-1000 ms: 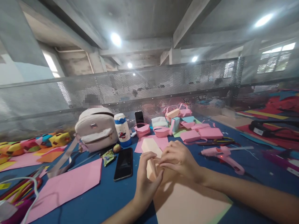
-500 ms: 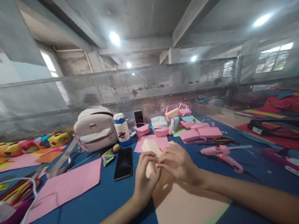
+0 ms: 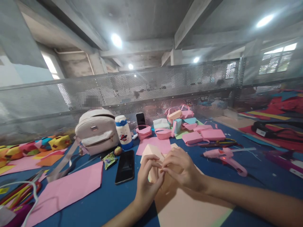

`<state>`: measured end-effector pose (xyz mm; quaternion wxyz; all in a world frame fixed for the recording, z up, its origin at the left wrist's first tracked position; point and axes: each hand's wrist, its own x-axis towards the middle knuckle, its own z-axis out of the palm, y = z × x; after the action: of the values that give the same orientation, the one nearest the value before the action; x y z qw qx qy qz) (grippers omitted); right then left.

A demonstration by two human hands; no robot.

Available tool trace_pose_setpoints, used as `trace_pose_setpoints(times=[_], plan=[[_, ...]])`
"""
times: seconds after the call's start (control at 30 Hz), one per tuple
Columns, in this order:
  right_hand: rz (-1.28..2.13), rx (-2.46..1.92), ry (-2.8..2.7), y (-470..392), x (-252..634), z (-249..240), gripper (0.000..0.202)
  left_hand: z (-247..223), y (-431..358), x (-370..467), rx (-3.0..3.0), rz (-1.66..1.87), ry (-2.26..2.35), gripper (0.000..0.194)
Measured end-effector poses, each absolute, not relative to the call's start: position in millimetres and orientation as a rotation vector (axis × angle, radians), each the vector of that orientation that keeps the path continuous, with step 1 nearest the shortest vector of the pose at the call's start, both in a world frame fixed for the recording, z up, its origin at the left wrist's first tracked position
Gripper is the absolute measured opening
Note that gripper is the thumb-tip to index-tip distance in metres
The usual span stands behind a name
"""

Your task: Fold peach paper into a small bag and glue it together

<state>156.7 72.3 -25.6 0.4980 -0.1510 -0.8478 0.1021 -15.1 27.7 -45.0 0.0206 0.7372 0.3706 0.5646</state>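
A cream folded paper piece [image 3: 151,150] is between my two hands, over a peach paper sheet [image 3: 187,208] on the blue table. My left hand [image 3: 149,179] has its fingers closed on the left side of the folded piece. On the right side, my right hand [image 3: 182,167] pinches the same piece, and the fingertips of both hands meet near its middle. The fingers hide much of the folds. To the right lies a pink glue gun [image 3: 224,154] with a small red light.
Left of my hands lie a black phone [image 3: 124,167], a snack packet [image 3: 109,160] and a pink sheet [image 3: 75,186]. Behind stand a white backpack [image 3: 97,132], a bottle [image 3: 123,132] and several pink paper bags [image 3: 214,134]. Scissors and pens [image 3: 21,192] are at far left.
The folded paper has tilted slightly and sunk a little between my hands. My fingers have shifted slightly while keeping their pinch.
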Motion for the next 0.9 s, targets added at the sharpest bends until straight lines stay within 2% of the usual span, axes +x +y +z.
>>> trace_pose_setpoints(times=[0.63,0.9], plan=[[0.231,-0.367,-2.021,71.3,158.9,-31.2,0.011,-47.5,26.8,-16.1,2.26,1.718,1.127,0.012],[0.192,-0.343,-1.986,78.2,161.3,-26.8,0.019,-47.4,27.2,-15.4,2.247,1.733,1.125,0.013]])
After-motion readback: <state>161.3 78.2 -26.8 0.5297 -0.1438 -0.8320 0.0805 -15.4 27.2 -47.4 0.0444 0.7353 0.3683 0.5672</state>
